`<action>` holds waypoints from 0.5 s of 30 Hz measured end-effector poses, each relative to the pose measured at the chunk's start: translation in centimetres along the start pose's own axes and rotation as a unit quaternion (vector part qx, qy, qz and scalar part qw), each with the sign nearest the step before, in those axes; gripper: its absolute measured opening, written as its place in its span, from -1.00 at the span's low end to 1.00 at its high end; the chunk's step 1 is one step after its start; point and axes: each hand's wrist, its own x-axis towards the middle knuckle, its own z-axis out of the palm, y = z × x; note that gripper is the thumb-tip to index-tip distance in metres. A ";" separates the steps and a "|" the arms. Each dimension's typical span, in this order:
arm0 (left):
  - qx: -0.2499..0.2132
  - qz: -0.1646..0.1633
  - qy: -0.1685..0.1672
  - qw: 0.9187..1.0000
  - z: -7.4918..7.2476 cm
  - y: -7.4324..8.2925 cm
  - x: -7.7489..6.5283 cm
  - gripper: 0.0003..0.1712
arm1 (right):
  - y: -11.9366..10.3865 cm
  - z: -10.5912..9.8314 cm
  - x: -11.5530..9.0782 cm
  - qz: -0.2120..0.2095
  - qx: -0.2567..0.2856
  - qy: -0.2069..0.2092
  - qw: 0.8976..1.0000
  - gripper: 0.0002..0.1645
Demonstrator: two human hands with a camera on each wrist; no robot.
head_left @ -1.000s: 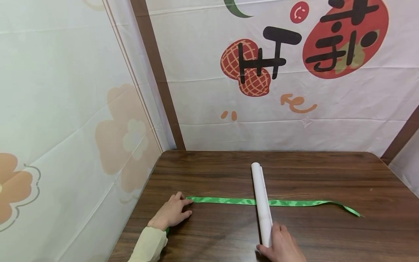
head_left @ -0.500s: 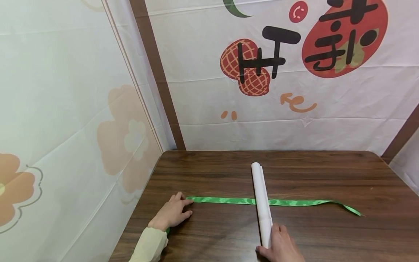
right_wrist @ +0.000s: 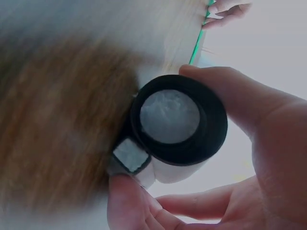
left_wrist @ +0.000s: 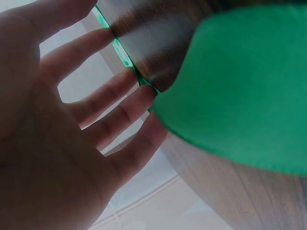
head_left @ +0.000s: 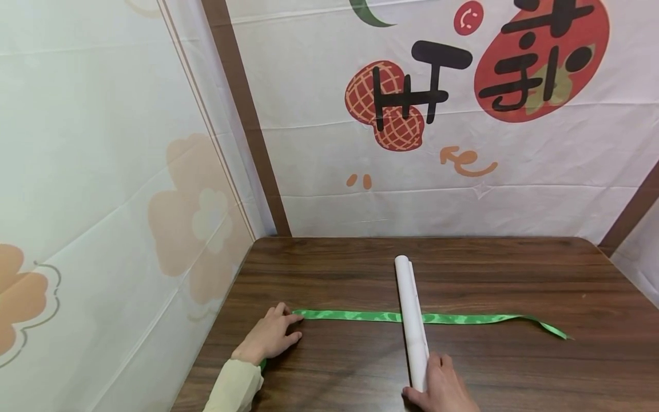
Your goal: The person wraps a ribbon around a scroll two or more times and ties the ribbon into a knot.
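Left hand (head_left: 270, 336): fingers spread apart, tips on the green ribbon (head_left: 350, 315); light pressure should keep it flat; rightward, the white roll (head_left: 411, 315) crosses it, near end clamped in the right hand's (head_left: 444, 386) fingers; steady holding should prevent dragging.

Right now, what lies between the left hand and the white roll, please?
In the head view, a green ribbon lies on the tabletop from the left hand to the white roll.

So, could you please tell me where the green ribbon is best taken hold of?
I'd pinch the green ribbon by its right end, coming from the right: that end looks twisted and lies free, while the left hand touches the other.
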 end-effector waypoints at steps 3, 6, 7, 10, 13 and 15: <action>-0.001 0.000 0.000 1.000 0.0 0.0 0.0 -0.54 | 0.1 0.0 -0.1 -0.014 0.002 0.015 1.000 -0.03; -0.006 0.000 0.001 1.000 0.1 0.0 -0.1 -0.55 | 0.3 -0.1 -0.3 -0.030 0.006 0.036 0.999 -0.06; -0.007 0.000 0.001 1.000 0.0 0.0 -0.2 -0.55 | 0.4 -0.1 -0.3 -0.035 0.010 0.044 0.998 -0.08; -0.009 0.003 0.004 1.000 0.1 0.0 -0.3 -0.55 | 0.8 -0.5 -0.2 -0.037 0.016 0.054 0.998 -0.13; -0.008 0.003 0.006 1.000 0.1 0.0 -0.3 -0.54 | 1.5 -1.3 0.0 -0.032 0.012 0.044 0.998 -0.12; -0.007 0.005 0.008 1.000 0.1 0.0 -0.3 -0.54 | 2.0 -1.9 0.2 -0.023 0.011 0.027 0.999 -0.11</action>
